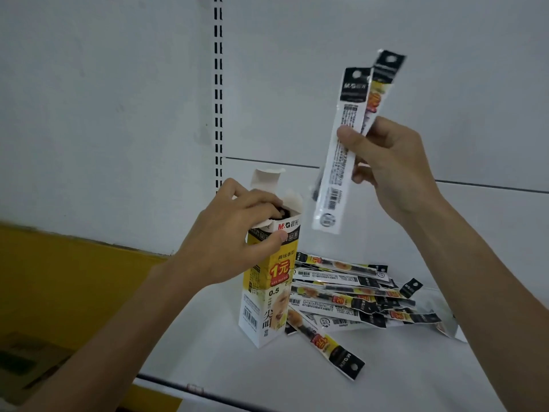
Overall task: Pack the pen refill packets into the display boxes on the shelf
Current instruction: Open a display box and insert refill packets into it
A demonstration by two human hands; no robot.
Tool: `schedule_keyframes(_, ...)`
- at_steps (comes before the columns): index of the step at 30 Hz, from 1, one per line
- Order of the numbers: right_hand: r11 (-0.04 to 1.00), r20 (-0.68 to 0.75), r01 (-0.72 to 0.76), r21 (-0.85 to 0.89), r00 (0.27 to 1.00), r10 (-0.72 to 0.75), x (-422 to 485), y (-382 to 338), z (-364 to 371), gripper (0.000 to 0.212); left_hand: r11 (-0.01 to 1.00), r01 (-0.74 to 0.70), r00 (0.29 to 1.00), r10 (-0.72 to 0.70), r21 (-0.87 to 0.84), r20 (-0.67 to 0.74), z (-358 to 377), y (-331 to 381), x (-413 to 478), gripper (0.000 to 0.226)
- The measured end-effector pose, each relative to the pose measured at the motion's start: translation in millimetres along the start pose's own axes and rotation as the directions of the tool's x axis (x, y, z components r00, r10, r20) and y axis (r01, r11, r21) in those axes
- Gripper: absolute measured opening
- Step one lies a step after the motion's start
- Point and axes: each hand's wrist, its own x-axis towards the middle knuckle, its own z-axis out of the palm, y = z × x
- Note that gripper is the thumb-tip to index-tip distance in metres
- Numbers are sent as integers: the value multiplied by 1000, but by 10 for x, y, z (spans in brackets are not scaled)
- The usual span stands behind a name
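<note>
A tall yellow and white display box (267, 295) stands upright on the white shelf (401, 370), its top flaps open. My left hand (231, 236) grips the box near its top, fingers at the opening and thumb on the front. My right hand (389, 162) is raised to the right of the box and pinches two long refill packets (341, 150), held nearly upright above the shelf. A pile of several refill packets (356, 295) lies on the shelf just right of the box. One loose packet (329, 346) lies in front of the pile.
A white back panel with a slotted black upright (218, 93) rises behind the shelf. A yellow surface (65, 278) and a cardboard box (26, 364) sit at the lower left. The shelf's front edge (208, 394) runs along the bottom.
</note>
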Motion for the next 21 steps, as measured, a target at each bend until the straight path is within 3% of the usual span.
schedule_keyframes(4,997,-138,74,31,988,-69,-2,-32,119,8,999,18,1000,-18,-26,-22,-42,28,2,39)
schedule_keyframes(8,964,-232,217,-156,940,-250,-72,2,225,11,1000,16,999,-16,1,38,-58,45,-2,44)
schedule_keyframes(12,896,-236,348,-275,879,-414,-132,-9,306,19,996,65,990,-73,69,118,-86,40,42,59)
schedule_keyframes(16,896,-226,395,-203,871,-435,-163,-24,347,17,991,20,993,-35,131,114,-83,52,58,51)
schedule_keyframes(21,886,-139,374,-273,896,-421,-223,151,392,27,994,-9,999,4,105,46,-68,54,6,47)
